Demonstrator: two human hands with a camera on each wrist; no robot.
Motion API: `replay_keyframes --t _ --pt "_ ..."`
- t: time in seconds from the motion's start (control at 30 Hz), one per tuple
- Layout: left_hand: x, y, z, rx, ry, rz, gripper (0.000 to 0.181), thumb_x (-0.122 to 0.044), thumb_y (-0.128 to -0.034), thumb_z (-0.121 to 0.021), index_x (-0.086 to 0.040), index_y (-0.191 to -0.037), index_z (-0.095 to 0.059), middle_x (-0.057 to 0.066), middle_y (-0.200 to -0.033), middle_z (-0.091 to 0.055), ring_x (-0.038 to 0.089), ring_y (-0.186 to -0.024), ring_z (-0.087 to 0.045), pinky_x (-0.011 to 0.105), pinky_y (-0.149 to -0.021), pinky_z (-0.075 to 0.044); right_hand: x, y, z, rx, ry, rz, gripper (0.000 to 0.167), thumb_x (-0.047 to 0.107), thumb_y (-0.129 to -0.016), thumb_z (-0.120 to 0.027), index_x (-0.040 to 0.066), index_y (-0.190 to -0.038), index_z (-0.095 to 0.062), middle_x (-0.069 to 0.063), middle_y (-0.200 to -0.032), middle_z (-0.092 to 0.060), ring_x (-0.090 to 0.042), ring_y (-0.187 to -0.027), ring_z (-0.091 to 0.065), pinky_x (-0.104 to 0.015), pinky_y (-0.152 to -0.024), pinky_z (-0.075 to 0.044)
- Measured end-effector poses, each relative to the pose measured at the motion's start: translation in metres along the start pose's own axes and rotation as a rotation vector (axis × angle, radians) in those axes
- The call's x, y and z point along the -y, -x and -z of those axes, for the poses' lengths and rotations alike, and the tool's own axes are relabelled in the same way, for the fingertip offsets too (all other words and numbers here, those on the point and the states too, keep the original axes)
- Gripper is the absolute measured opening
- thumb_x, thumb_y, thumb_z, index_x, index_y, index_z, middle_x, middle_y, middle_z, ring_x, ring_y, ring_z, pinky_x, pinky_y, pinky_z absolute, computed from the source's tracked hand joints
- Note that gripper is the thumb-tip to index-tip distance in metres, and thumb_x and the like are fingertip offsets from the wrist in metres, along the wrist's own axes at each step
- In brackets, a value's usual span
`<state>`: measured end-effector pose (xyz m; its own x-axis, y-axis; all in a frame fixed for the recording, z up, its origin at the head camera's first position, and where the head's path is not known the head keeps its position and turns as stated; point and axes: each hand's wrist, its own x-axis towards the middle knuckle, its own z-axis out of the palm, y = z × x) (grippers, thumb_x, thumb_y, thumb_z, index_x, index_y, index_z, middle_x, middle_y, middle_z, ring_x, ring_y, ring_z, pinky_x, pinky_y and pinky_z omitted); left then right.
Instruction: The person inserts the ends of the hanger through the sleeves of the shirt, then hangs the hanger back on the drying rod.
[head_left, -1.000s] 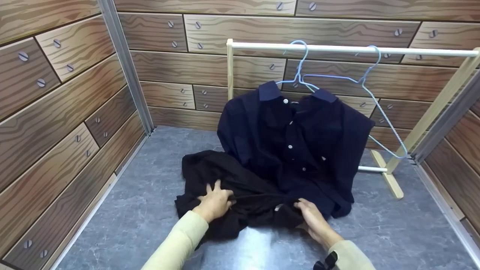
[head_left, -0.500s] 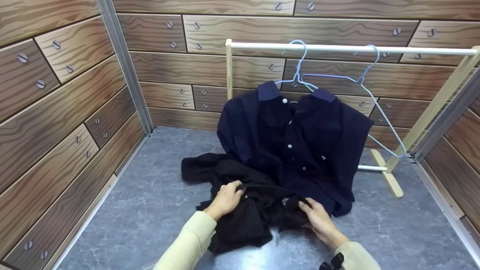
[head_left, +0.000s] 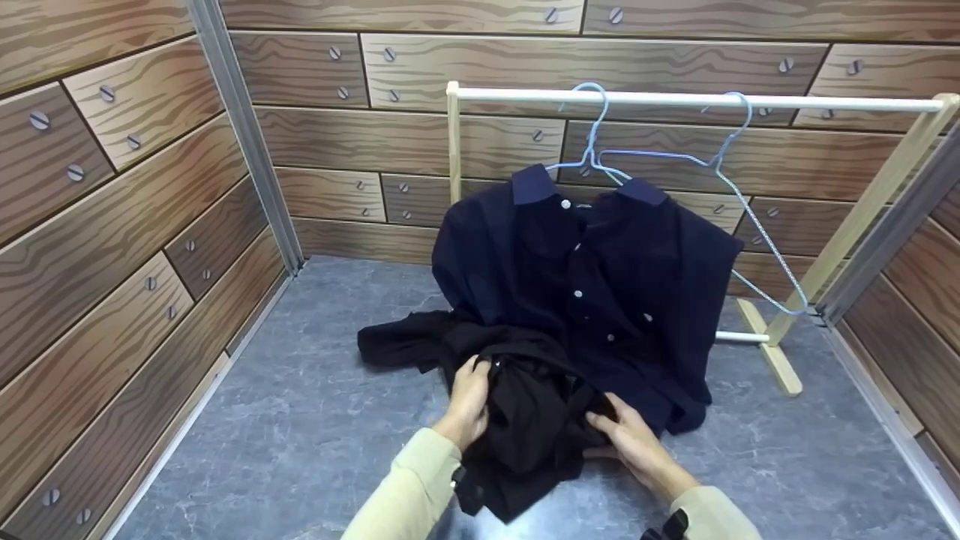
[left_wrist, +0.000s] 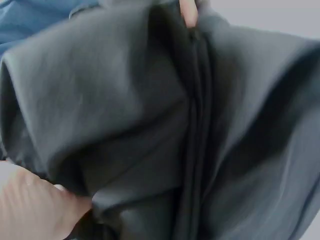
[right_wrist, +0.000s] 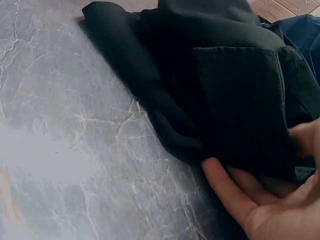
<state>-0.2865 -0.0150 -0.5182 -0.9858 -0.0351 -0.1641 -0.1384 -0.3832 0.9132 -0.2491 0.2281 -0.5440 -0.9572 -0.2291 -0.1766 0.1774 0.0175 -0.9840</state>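
A crumpled black shirt with a collar lies bunched on the grey floor. My left hand grips its left side near the collar opening, thumb on top of the cloth. On the other side, my right hand pinches the edge of the same black shirt. The right wrist view shows the right-hand fingers under a folded edge and the thumb over it. Black cloth fills most of the left wrist view. Behind it, a navy button-up shirt hangs on a light blue hanger, its lower part reaching the floor.
A wooden rack with a white rail stands at the back right. A bare blue hanger hangs right of the navy shirt. Wood-patterned walls close off the back and sides. Floor shows at left.
My left hand has gone from lying spread on the black shirt to gripping it, moving right. The shirt's left part is gathered toward the right hand, which stays nearly in place.
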Motion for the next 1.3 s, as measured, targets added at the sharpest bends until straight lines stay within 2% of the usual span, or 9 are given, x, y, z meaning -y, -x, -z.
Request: replay_keyframes --t 0.1,0.27,0.4,0.5,0.57,0.63,0.8,1.13,1.3 --pt "0.005 0.003 -0.012 -0.027 0.115 0.012 0.04 -0.019 -0.1026 -0.038 -0.003 -0.138 -0.05 0.015 -0.134 -0.057 0.019 -0.112 -0.06 0.036 -0.101 -0.049 0.003 0.001 -0.001 0.001 -0.013 0.016 0.049 0.014 -0.096 -0.061 0.0 -0.138 -0.038 -0.017 -0.126 -0.057 -0.025 -0.101 -0.066 -0.051 -0.084 -0.057" --pt "0.01 0.007 -0.029 -0.057 0.311 0.056 0.043 -0.02 -0.1011 -0.036 -0.004 -0.14 -0.044 0.015 -0.135 -0.056 0.019 -0.111 -0.061 0.04 -0.102 -0.049 0.006 0.002 -0.006 -0.03 0.011 0.053 0.057 0.007 -0.092 -0.064 0.004 -0.141 -0.037 -0.021 -0.137 -0.049 -0.026 -0.111 -0.062 -0.048 -0.091 -0.055" --pt "0.005 0.011 -0.036 -0.068 0.365 0.073 0.043 -0.023 -0.1003 -0.036 -0.003 -0.139 -0.041 0.015 -0.133 -0.056 0.023 -0.113 -0.062 0.044 -0.104 -0.048 0.01 0.003 -0.003 -0.135 0.244 0.159 0.06 -0.003 -0.086 -0.065 0.006 -0.142 -0.043 -0.017 -0.141 -0.051 -0.026 -0.127 -0.052 -0.044 -0.109 -0.042" --pt "-0.002 0.012 -0.035 -0.076 0.27 0.058 0.051 -0.026 -0.101 -0.036 -0.006 -0.148 -0.034 0.018 -0.148 -0.044 0.032 -0.134 -0.048 0.052 -0.115 -0.034 0.018 0.004 0.008 -0.229 0.431 0.237 0.06 -0.008 -0.085 -0.063 0.003 -0.142 -0.046 -0.02 -0.145 -0.05 -0.031 -0.138 -0.042 -0.048 -0.118 -0.029" --pt "-0.009 0.011 -0.032 -0.065 0.189 0.025 0.055 -0.026 -0.1016 -0.036 -0.007 -0.153 -0.029 0.018 -0.157 -0.032 0.035 -0.145 -0.033 0.057 -0.12 -0.022 0.026 0.005 0.017 -0.265 0.491 0.272 0.056 -0.011 -0.085 -0.06 -0.001 -0.139 -0.048 -0.022 -0.143 -0.052 -0.033 -0.138 -0.043 -0.047 -0.117 -0.031" --pt "-0.017 0.009 -0.027 -0.047 0.128 -0.029 0.055 -0.024 -0.1014 -0.037 -0.006 -0.153 -0.031 0.017 -0.158 -0.032 0.035 -0.147 -0.029 0.056 -0.121 -0.02 0.034 0.006 0.027 -0.292 0.522 0.294 0.051 -0.014 -0.085 -0.058 -0.002 -0.134 -0.053 -0.023 -0.138 -0.057 -0.029 -0.132 -0.05 -0.036 -0.112 -0.039" --pt "-0.041 0.004 -0.014 0.005 -0.026 -0.152 0.042 -0.02 -0.0996 -0.041 -0.006 -0.136 -0.055 0.012 -0.14 -0.055 0.023 -0.129 -0.051 0.04 -0.113 -0.038 0.054 0.009 0.048 -0.375 0.546 0.357 0.037 -0.016 -0.086 -0.057 -0.003 -0.121 -0.064 -0.022 -0.12 -0.069 -0.001 -0.102 -0.061 -0.008 -0.086 -0.043" --pt "-0.081 0.002 0.009 0.002 -0.694 -0.372 0.025 -0.016 -0.0949 -0.05 -0.013 -0.108 -0.071 0.006 -0.11 -0.071 0.021 -0.104 -0.062 0.04 -0.099 -0.046 0.087 0.016 0.068 -0.513 0.679 0.485 0.026 -0.009 -0.09 -0.059 0.002 -0.11 -0.07 -0.015 -0.106 -0.075 0.011 -0.089 -0.059 -0.003 -0.078 -0.04" --pt "-0.094 0.0 0.018 0.023 -0.898 -0.529 0.023 -0.011 -0.0932 -0.056 -0.014 -0.109 -0.072 0.007 -0.109 -0.074 0.022 -0.101 -0.069 0.041 -0.093 -0.051 0.103 0.019 0.073 -0.545 0.681 0.605 0.023 -0.011 -0.089 -0.059 -0.001 -0.107 -0.07 -0.015 -0.101 -0.076 0.018 -0.09 -0.058 -0.002 -0.08 -0.041"
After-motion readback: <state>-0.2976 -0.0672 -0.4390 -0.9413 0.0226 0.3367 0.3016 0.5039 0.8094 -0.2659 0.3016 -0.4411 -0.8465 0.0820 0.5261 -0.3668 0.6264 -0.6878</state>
